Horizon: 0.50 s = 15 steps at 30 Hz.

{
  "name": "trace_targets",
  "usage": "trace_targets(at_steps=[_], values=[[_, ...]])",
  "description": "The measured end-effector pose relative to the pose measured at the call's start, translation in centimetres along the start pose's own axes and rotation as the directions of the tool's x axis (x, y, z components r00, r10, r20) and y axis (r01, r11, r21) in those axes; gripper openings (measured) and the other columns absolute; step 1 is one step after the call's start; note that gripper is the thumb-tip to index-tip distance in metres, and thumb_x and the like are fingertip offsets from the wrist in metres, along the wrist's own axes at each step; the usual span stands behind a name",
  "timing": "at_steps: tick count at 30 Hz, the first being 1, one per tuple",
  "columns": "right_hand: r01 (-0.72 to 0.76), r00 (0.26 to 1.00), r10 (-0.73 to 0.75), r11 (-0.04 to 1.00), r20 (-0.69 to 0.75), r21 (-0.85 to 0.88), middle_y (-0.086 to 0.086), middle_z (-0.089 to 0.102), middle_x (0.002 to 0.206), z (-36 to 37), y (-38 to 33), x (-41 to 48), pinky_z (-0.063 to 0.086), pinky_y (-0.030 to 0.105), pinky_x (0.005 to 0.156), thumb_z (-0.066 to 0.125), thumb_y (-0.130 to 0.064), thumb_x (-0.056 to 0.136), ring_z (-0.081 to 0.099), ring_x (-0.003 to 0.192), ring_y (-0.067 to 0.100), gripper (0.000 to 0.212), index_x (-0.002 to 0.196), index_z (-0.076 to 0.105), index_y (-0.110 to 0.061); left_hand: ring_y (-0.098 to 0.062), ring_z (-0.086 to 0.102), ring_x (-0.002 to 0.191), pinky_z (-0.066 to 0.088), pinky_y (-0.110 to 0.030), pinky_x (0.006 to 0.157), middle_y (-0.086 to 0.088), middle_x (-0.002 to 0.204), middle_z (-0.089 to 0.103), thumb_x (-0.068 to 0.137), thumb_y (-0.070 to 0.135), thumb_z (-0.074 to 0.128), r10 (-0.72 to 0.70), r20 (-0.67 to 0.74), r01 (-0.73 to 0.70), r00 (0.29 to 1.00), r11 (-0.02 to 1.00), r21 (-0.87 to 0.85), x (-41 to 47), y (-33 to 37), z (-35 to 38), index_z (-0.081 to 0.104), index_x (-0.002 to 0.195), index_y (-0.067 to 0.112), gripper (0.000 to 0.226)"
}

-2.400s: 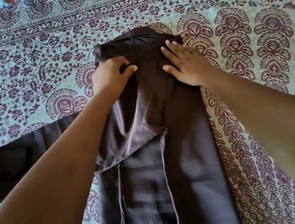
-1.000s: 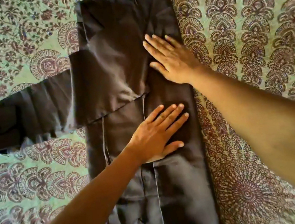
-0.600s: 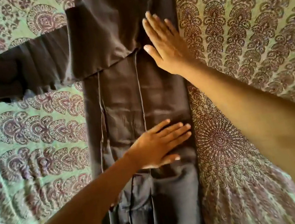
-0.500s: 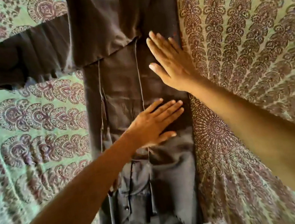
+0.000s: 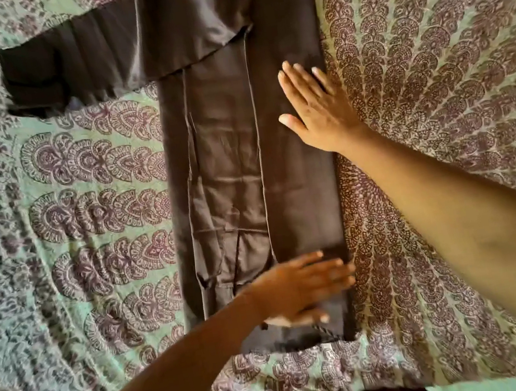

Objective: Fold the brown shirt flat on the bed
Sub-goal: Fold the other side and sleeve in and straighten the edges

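Head view: brown shirt [image 5: 225, 153] lies as a long folded strip on the bed [image 5: 432, 63] beneath straight, flat fingers [image 5: 295, 81], right hand [image 5: 318, 113] at its edge, left hand [image 5: 299, 287] near its hem

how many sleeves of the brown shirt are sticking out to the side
1. The sleeve lies flat on the bedspread, stretching left from the top of the shirt. The other sleeve is not visible; it may be folded into the body.
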State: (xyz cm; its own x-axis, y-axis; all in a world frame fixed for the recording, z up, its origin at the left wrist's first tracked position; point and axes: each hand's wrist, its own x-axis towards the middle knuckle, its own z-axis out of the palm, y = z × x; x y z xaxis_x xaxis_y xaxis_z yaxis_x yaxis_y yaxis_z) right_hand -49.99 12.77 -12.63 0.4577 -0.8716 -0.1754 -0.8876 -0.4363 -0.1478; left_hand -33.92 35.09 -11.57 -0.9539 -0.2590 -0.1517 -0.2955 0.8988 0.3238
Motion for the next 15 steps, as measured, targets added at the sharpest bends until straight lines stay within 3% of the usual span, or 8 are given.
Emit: trace_targets(at_steps=[3, 5, 12, 15], values=[[0.114, 0.993, -0.114, 0.993, -0.008, 0.000, 0.012, 0.020, 0.154, 0.8, -0.6, -2.3, 0.011, 0.038, 0.115, 0.025, -0.045, 0.093, 0.021, 0.141, 0.024, 0.065, 0.146, 0.019, -0.008, -0.020, 0.024, 0.140, 0.009, -0.041, 0.115, -0.005, 0.152, 0.019, 0.092, 0.050, 0.030, -0.318, -0.152, 0.321, 0.936, 0.947, -0.005, 0.9, -4.7, -2.2, 0.022, 0.145, 0.014, 0.065], [0.092, 0.996, -0.092, 0.996, 0.018, 0.001, 0.011, 0.019, 0.154, 1.5, -0.5, -3.3, 0.012, 0.039, 0.115, 0.026, -0.046, 0.094, 0.020, 0.142, 0.024, 0.064, 0.146, 0.019, -0.009, -0.028, 0.026, 0.140, 0.012, -0.043, 0.115, -0.015, 0.152, 0.025, 0.093, 0.049, 0.033, -0.435, -0.134, 0.441, 0.890, 0.897, 0.017, 0.7, -7.4, -2.5, 0.026, 0.145, 0.012, 0.064], [0.040, 0.993, -0.039, 0.999, 0.109, -0.010, 0.011, 0.018, 0.154, 1.0, -0.8, -3.3, 0.015, 0.042, 0.115, 0.025, -0.049, 0.092, 0.020, 0.142, 0.025, 0.067, 0.146, 0.020, -0.009, -0.032, 0.025, 0.140, 0.011, -0.050, 0.114, -0.019, 0.151, 0.025, 0.086, 0.061, 0.038, -0.305, -0.034, 0.307, 0.952, 0.949, 0.071, -1.4, -3.2, 0.2, 0.022, 0.146, 0.017, 0.076], [0.038, 0.992, -0.041, 0.999, 0.119, 0.031, 0.014, 0.021, 0.153, 0.3, -0.9, -3.2, 0.018, 0.044, 0.113, 0.025, -0.048, 0.091, 0.025, 0.140, 0.029, 0.068, 0.144, 0.024, -0.006, -0.029, 0.030, 0.138, 0.019, -0.048, 0.113, -0.014, 0.151, 0.030, 0.084, 0.060, 0.042, -0.189, -0.009, 0.190, 0.982, 0.981, 0.036, -2.6, -0.9, 0.7, 0.029, 0.144, 0.022, 0.073]])
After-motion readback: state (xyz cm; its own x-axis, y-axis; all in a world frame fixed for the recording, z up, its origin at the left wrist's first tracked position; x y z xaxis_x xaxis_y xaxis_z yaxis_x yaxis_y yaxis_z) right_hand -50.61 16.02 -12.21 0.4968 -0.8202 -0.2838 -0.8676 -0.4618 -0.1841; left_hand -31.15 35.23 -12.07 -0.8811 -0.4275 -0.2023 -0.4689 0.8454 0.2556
